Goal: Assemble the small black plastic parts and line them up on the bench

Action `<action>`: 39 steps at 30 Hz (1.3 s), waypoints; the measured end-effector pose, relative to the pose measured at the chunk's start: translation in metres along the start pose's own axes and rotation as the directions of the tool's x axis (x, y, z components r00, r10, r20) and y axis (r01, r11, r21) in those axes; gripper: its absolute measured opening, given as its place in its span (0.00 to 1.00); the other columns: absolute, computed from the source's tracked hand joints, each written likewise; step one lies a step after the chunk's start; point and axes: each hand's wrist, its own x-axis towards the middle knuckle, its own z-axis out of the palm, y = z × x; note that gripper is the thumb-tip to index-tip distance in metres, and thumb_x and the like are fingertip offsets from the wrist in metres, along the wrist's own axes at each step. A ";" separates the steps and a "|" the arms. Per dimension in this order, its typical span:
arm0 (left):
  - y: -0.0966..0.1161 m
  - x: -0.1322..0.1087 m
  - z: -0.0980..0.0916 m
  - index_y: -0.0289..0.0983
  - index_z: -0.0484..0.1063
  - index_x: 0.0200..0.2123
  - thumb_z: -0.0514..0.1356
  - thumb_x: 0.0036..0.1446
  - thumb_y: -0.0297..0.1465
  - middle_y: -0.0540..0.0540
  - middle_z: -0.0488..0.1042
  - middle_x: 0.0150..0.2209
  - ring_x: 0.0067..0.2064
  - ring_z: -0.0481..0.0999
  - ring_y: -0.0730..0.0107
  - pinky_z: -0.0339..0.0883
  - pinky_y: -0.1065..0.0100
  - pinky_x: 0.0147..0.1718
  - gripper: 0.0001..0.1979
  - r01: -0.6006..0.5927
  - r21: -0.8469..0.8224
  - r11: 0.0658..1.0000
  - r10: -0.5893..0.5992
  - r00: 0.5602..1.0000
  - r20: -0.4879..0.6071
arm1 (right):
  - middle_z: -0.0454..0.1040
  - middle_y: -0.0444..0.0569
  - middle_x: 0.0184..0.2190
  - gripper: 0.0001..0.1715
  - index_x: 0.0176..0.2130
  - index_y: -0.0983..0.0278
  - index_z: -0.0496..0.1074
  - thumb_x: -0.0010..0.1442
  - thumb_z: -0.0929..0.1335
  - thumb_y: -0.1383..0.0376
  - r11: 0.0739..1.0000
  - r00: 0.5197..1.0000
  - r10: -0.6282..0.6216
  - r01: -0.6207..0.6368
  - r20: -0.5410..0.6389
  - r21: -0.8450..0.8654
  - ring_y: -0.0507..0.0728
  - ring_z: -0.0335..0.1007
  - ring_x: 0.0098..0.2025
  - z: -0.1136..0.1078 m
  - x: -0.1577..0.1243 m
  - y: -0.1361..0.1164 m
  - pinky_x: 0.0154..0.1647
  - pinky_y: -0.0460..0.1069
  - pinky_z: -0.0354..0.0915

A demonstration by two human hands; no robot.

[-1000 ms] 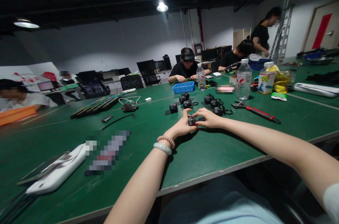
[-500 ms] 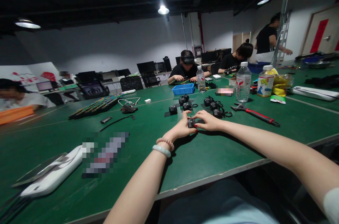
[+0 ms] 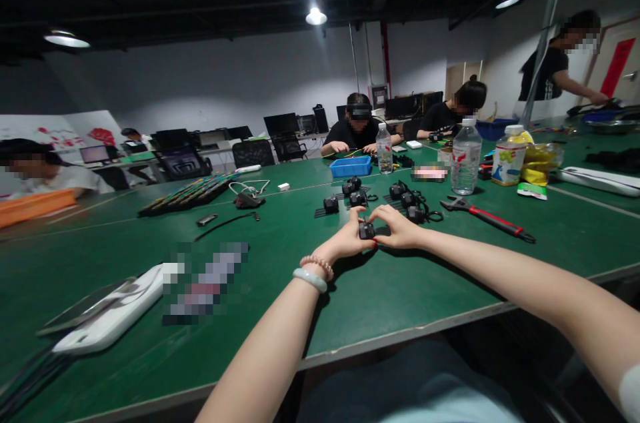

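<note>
A small black boxy part (image 3: 367,231) sits between my two hands, just above or on the green tabletop; I cannot tell which. My left hand (image 3: 346,237), with a beaded bracelet and a pale bangle at the wrist, closes its thumb and fingers round the part's left side. From the right, my right hand (image 3: 399,228) is curled with its thumb and fingertips against the same part. Behind my hands lie several similar black parts with cable ties, one group to the left (image 3: 357,198) and another to the right (image 3: 414,212).
An adjustable wrench (image 3: 495,219) with red-black handles lies right. Water bottles (image 3: 466,159), a juice bottle (image 3: 509,156) and a blue tray (image 3: 351,166) stand farther back. A white power strip (image 3: 113,316) lies left. Co-workers sit across the green table (image 3: 280,263).
The view has shifted slightly, moving most things rightward in the picture. Both hands stay around the black part, their fingers slightly adjusted. A standing person at far right has moved right, bending over the table.
</note>
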 end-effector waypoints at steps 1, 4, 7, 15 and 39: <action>0.000 0.000 0.000 0.37 0.43 0.50 0.59 0.39 0.30 0.46 0.60 0.38 0.31 0.65 0.74 0.62 0.69 0.31 0.35 0.000 0.000 1.000 0.000 1.000 -0.003 | 0.63 0.50 0.37 0.19 0.38 0.64 0.62 0.43 0.67 0.64 1.000 1.000 -0.001 0.001 -0.004 0.004 0.58 0.56 0.42 0.000 0.000 0.000 0.41 0.54 0.55; 0.001 0.000 0.000 0.37 0.44 0.49 0.59 0.39 0.30 0.46 0.61 0.38 0.32 0.65 0.73 0.62 0.68 0.33 0.35 -0.010 0.009 1.000 0.010 1.000 -0.017 | 0.63 0.50 0.37 0.19 0.37 0.64 0.62 0.43 0.67 0.66 0.999 0.999 -0.027 0.027 -0.018 0.030 0.57 0.56 0.41 0.001 0.001 0.000 0.41 0.52 0.56; 0.001 0.000 0.001 0.37 0.44 0.49 0.59 0.39 0.30 0.46 0.61 0.38 0.33 0.66 0.73 0.62 0.68 0.33 0.35 -0.012 0.006 1.000 0.012 1.000 -0.015 | 0.64 0.49 0.36 0.19 0.37 0.64 0.62 0.42 0.67 0.67 0.997 0.999 -0.047 0.049 -0.020 0.054 0.57 0.58 0.40 0.001 0.001 -0.001 0.41 0.52 0.56; 0.001 0.000 0.000 0.37 0.44 0.49 0.59 0.38 0.29 0.46 0.61 0.38 0.33 0.65 0.73 0.61 0.68 0.33 0.35 -0.003 -0.004 1.000 0.003 1.000 -0.012 | 0.66 0.48 0.35 0.18 0.37 0.65 0.63 0.42 0.67 0.67 0.998 1.000 -0.020 0.021 -0.016 0.067 0.56 0.60 0.38 0.001 0.002 -0.001 0.38 0.50 0.57; 0.004 -0.002 -0.001 0.38 0.42 0.49 0.59 0.40 0.29 0.48 0.61 0.36 0.31 0.65 0.76 0.62 0.71 0.30 0.35 -0.001 -0.002 1.000 0.001 1.000 0.020 | 0.70 0.49 0.35 0.18 0.39 0.65 0.66 0.44 0.67 0.64 0.996 0.999 0.040 -0.040 -0.001 0.079 0.55 0.64 0.38 0.001 0.001 0.001 0.39 0.50 0.60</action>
